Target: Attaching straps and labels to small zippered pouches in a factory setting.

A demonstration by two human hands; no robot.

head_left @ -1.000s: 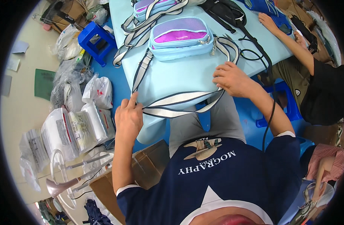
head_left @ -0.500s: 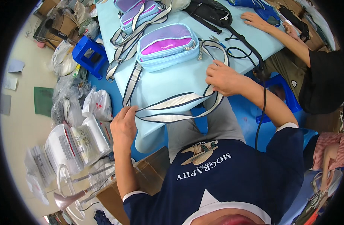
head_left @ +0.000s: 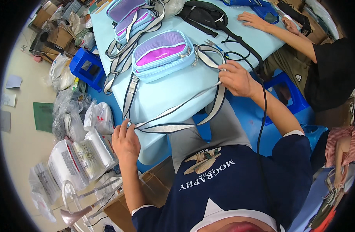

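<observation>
A small light-blue bag [head_left: 163, 58] with a purple mesh panel and a magenta pocket lies on the table in front of me. Its white strap with dark edges [head_left: 173, 127] loops toward my body. At the loop's left end, my left hand [head_left: 126, 142] pinches the strap near the table's near corner. My right hand [head_left: 238, 80] is closed on the strap at the right, beside the bag. Between my hands, one strand runs nearly straight and edge-on, while the other sags over my lap. Scissors [head_left: 214, 45] with blue handles lie right of the bag.
More purple-and-blue bags [head_left: 133, 25] with tangled straps sit at the far left of the light-blue table [head_left: 108, 33]. A black bag [head_left: 204, 15] lies at the back. Another person's hand [head_left: 253, 21] rests at the right. A blue stool [head_left: 85, 69] stands left; a cardboard box [head_left: 156, 185] is below.
My right hand has turned and drawn its part of the strap up and outward. The upper strand has straightened and twisted edge-on. My left fingers have shifted on the strap, and the view has moved slightly.
</observation>
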